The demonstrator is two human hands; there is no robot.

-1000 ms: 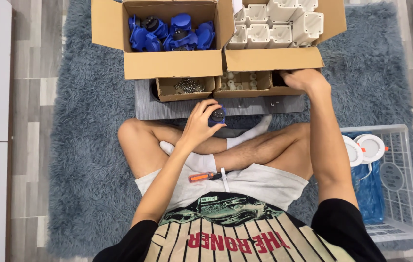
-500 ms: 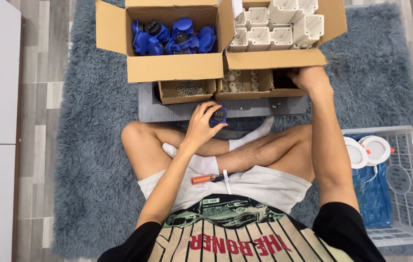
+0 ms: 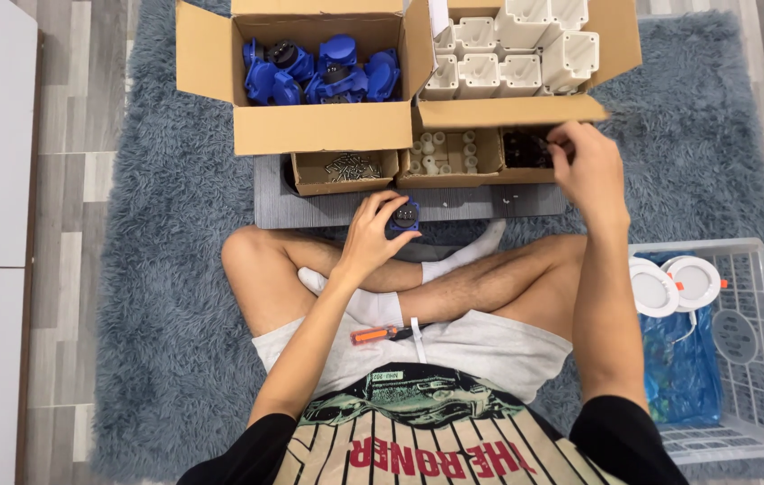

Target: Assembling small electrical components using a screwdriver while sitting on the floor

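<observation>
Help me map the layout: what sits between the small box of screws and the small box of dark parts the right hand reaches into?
The head view shows one small open box of white cylindrical pieces between the screw box and the dark-parts box, where the right hand is.

Left hand [image 3: 371, 235] curled — right hand [image 3: 587, 166] outstretched.

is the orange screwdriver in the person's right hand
No, the orange screwdriver lies on the person's lap, while the right hand reaches toward a small cardboard box.
</observation>
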